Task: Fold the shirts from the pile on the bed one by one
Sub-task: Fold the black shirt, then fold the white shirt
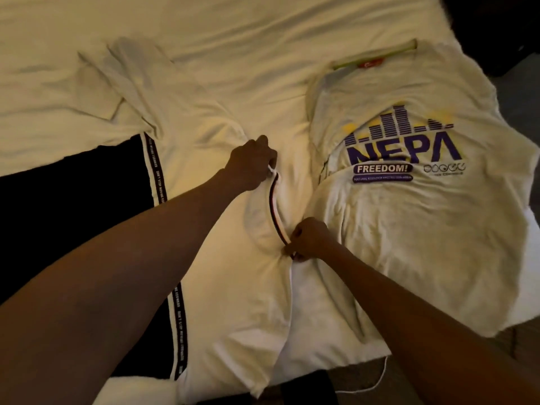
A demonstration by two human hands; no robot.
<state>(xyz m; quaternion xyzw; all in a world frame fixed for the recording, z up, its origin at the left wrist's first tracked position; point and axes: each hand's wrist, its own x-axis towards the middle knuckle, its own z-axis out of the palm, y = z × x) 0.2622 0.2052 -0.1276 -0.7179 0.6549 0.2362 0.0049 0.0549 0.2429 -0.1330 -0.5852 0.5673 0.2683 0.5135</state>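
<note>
White and black shirt (228,273) lies spread on the bed (233,30), centre-left of view, neck opening toward the middle, one sleeve (131,71) flopped out toward the upper left. Its black panel (73,214) is on the left side, edged by a white tape strip with dark lettering (156,171). Left hand (252,163) has fingers curled, pinching the far end of the striped collar (274,211). Right hand (309,238) is curled too, pinching the near end of the same collar, so the trim runs in a curve between the two hands. Both forearms are bare and reach in from the bottom corners. Fabric bunches into creases around both grips. Just right of the hands lies a second white T-shirt (409,229), flat, front up, with purple "NEPA" and "FREEDOM!" print (400,153) and a red neck label (372,64); its near edge touches the right wrist area. A thin white cord (380,378) hangs off the bed edge at the lower right.
</note>
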